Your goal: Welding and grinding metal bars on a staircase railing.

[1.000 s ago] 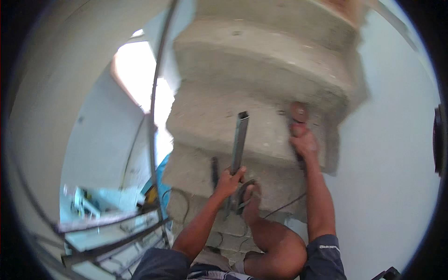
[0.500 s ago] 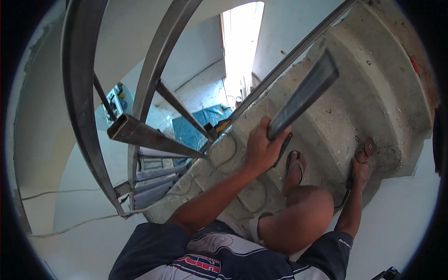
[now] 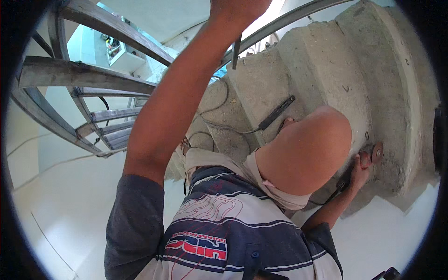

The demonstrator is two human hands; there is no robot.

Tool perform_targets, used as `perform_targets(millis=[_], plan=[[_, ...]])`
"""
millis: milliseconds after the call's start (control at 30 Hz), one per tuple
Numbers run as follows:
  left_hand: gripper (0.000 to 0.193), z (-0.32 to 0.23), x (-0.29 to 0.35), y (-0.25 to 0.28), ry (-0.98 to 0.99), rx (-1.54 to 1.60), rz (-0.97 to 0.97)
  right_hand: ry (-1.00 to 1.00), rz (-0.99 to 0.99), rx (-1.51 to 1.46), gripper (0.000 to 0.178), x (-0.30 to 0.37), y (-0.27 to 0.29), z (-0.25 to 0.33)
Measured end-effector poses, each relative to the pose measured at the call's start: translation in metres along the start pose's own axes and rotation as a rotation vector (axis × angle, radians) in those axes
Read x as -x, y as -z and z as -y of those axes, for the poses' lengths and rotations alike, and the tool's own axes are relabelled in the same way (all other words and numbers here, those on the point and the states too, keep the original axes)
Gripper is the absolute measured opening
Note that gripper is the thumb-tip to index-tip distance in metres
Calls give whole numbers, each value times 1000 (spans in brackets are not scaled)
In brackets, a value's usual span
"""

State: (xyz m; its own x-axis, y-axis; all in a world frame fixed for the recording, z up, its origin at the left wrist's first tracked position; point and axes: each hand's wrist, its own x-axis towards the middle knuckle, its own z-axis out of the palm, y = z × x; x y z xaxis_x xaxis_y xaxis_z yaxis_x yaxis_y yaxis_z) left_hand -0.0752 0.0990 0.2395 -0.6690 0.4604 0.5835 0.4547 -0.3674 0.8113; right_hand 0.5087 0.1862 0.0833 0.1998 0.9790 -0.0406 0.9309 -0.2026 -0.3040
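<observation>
My left hand (image 3: 239, 8) is raised at the upper edge, which cuts off most of its fingers. A dark metal tube (image 3: 236, 53) sticks out below it, mostly hidden by the hand. On the right, my right hand (image 3: 360, 173) is closed round an angle grinder (image 3: 365, 159) resting low on a concrete step near the wall. Its reddish-brown disc (image 3: 377, 152) stands on edge, facing right. A black-handled electrode holder (image 3: 276, 113) with a grey cable lies on a step beside my bent knee, touched by neither hand.
Rough concrete steps (image 3: 354, 70) curve up to the right. A metal handrail (image 3: 289, 17) runs along their inner edge. At left stands a frame of steel tubes (image 3: 88, 74), with a white wall below it. Loops of cable (image 3: 224, 127) lie across the lower steps.
My left hand has swung up and away from the steps, with the metal tube. The electrode holder has come into fuller view. My right hand stays on the grinder. The view has shifted.
</observation>
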Motion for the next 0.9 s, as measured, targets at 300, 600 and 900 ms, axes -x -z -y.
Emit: perform_targets(millis=[300, 600, 900], plan=[[46, 9, -23, 9, -137, -231, -105, 35, 62, -152, 77, 10, 1, 2], [61, 9, -34, 15, -105, 9, 143, 82, 225, -107, 65, 45, 88, 52], [78, 25, -48, 37, -18, 47, 128, 882, 586, -647, 55, 82, 28, 340]])
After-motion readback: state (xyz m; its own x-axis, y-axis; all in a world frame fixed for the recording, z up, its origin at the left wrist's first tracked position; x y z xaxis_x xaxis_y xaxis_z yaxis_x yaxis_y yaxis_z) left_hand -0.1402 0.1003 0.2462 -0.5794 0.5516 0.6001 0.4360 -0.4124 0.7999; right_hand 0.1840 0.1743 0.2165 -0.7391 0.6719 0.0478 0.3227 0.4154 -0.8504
